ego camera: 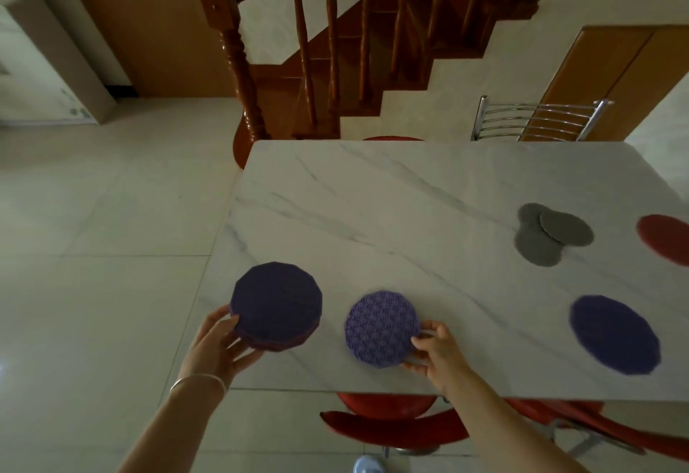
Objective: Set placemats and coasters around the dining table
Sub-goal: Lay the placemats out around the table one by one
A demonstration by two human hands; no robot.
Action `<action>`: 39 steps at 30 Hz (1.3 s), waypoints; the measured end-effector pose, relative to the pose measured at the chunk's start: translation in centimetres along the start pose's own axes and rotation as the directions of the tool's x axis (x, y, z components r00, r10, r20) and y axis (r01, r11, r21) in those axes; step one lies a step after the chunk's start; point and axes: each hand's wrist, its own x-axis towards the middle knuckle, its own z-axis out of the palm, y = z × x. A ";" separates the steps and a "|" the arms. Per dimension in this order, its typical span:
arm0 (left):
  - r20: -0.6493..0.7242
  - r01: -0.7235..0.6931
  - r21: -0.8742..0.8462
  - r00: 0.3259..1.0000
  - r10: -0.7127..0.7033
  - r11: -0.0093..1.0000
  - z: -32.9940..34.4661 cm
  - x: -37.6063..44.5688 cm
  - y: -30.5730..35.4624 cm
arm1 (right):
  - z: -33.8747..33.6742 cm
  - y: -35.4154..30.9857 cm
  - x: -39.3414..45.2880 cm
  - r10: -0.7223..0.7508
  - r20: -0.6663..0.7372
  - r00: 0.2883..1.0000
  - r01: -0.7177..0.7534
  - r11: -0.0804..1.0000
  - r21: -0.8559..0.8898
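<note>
Left hand (220,344), nearest the camera, grips a stack of dark purple mats (276,305) by its near edge, held over the table corner as the supply for further settings. Right hand (434,347) pinches the rim of a patterned purple coaster (382,327), lying at the near edge of the marble table (373,189), apparently to seat it above the red chair (391,424). Further right, one purple placemat (615,334) lies flat; grey coasters (551,232) overlap well beyond it; a red mat (665,243) lies at the frame edge
</note>
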 end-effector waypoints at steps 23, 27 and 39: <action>0.009 0.017 0.007 1.000 -0.017 1.000 2.3 -1.7 -2.8 | -0.5 0.2 2.7 -0.079 -0.005 0.997 0.079 0.997 -0.023; 0.006 0.019 0.007 1.000 -0.019 1.000 2.6 -1.7 -3.2 | -0.6 0.0 3.2 -0.065 -0.001 0.998 0.065 0.997 -0.047; 0.028 0.014 0.002 1.000 -0.014 1.000 4.9 -1.0 -2.4 | -0.9 -3.9 1.8 0.100 -0.035 0.994 -0.102 0.994 -0.050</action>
